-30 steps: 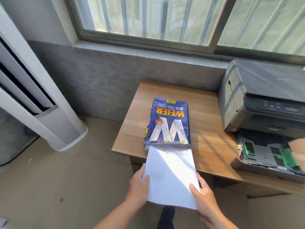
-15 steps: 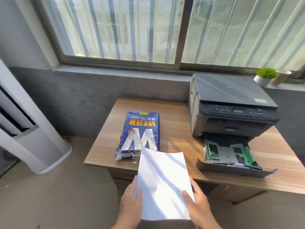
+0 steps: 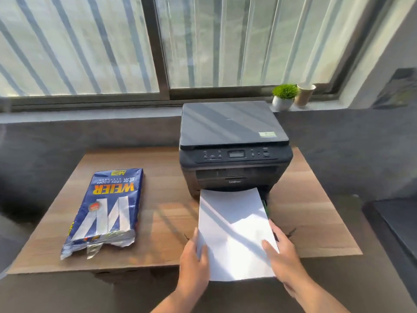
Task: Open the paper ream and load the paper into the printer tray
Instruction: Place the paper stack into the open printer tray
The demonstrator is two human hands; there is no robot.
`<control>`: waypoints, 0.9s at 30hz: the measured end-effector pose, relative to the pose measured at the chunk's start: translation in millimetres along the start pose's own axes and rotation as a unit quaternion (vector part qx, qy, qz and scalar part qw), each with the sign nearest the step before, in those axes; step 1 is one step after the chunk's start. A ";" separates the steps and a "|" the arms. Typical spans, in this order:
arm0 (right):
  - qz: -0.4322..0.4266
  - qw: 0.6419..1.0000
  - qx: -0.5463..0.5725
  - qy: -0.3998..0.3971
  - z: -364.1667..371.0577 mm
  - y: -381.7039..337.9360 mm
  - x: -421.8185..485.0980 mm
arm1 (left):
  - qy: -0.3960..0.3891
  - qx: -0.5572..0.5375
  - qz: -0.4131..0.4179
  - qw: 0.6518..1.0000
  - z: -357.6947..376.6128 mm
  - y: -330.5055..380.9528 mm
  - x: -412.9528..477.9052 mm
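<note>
A stack of white paper (image 3: 234, 231) is held in both hands in front of the dark grey printer (image 3: 232, 145). My left hand (image 3: 195, 265) grips its left edge, my right hand (image 3: 282, 256) its right edge. The stack covers the pulled-out printer tray; only a sliver of the tray's right side (image 3: 267, 207) shows. Whether the paper touches the tray cannot be told. The blue paper ream wrapper (image 3: 106, 206), torn open at its near end, lies on the wooden table (image 3: 167, 220) to the left.
A small green potted plant (image 3: 283, 96) and a paper cup (image 3: 304, 93) stand on the window sill behind the printer. A dark surface (image 3: 397, 224) lies to the right of the table. A grey wall rises behind the table.
The stack came fully out of the wrapper and moved right, from in front of the ream to over the printer tray. My view swung right to centre on the printer.
</note>
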State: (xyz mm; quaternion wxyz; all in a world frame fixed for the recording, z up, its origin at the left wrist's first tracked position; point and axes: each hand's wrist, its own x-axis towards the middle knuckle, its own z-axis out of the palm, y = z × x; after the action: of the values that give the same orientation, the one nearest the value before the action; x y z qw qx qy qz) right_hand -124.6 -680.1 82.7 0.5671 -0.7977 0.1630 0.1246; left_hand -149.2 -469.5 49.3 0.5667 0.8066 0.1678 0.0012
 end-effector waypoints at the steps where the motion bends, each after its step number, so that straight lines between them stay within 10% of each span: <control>1: -0.006 1.000 -0.011 -0.001 -5.9 4.1 10.4 | -0.010 -0.009 -0.010 1.000 8.7 2.4 5.8; 13: 0.132 0.991 -0.015 -0.009 -22.0 36.3 93.5 | 0.010 0.054 -0.023 0.998 44.8 -38.6 53.4; 27: 0.080 0.994 -0.065 -0.020 7.4 31.9 211.2 | 0.045 0.103 -0.044 0.993 56.4 -24.2 53.7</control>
State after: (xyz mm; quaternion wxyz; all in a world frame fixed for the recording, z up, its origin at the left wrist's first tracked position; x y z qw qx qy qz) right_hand 55.9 -707.9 -28.3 0.5054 -0.8146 0.2062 0.1962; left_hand -94.2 -499.1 -3.1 0.4720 0.8516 0.2280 -0.0048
